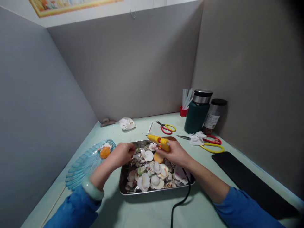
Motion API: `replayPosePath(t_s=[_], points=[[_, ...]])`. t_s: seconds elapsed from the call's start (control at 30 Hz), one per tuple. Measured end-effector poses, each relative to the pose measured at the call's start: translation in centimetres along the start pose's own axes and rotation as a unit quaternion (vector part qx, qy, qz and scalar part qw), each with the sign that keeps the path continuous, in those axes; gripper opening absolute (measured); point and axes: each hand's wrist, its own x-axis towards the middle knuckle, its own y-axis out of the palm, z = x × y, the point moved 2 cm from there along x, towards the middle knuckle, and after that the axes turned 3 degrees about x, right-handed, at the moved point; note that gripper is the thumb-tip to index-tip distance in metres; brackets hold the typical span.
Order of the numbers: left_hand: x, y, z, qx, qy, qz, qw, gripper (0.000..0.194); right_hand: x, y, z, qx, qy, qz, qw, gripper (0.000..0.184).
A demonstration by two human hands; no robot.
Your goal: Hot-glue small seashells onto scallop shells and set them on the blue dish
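Note:
My right hand [176, 153] is wrapped round a yellow hot glue gun [157, 140], its nozzle pointing left above the far part of a metal tray [158, 191]. From the gun's side of the tray a black cord [181, 202] runs toward me. Many seashells [143, 182] fill the tray, white, cream and orange ones among them. Over the tray's far left corner, my left hand [123, 153] has its fingers pinched together; whatever is between them is hidden. Left of that hand, a blue glass shell-shaped dish [82, 166] carries an orange shell [105, 152] with whitish pieces beside it.
Behind the tray are a white pen [149, 127], small scissors [167, 128] and a white packet [127, 123]. At right stand a green flask [197, 114], a jar [212, 118] and a red cup of glue sticks [183, 111], with larger scissors [211, 148] and a black slab [249, 182] nearer.

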Motion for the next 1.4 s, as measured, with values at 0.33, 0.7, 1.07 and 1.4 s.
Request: replayPosePath(t_s=[0.33, 0.7, 1.07, 1.4], points=[[-2.1, 1.1, -0.6, 0.015, 0.066, 0.033, 0.997, 0.027, 0.0, 0.2, -0.1, -0.019, -0.012, 0.006, 1.000, 0.022], [-1.2, 2.7, -1.3, 0.160, 0.098, 0.020, 0.982, 0.021, 0.0, 0.1, 0.1, -0.017, -0.010, 0.005, 1.000, 0.023], [-1.3, 2.5, -1.1, 0.185, 0.076, -0.017, 0.980, 0.016, 0.0, 0.2, -0.1, -0.022, -0.005, 0.009, 1.000, 0.022], [-3.6, 1.5, -2.5, 0.078, 0.147, 0.051, 0.985, 0.018, 0.0, 0.1, 0.0, -0.019, -0.008, 0.002, 1.000, 0.019]])
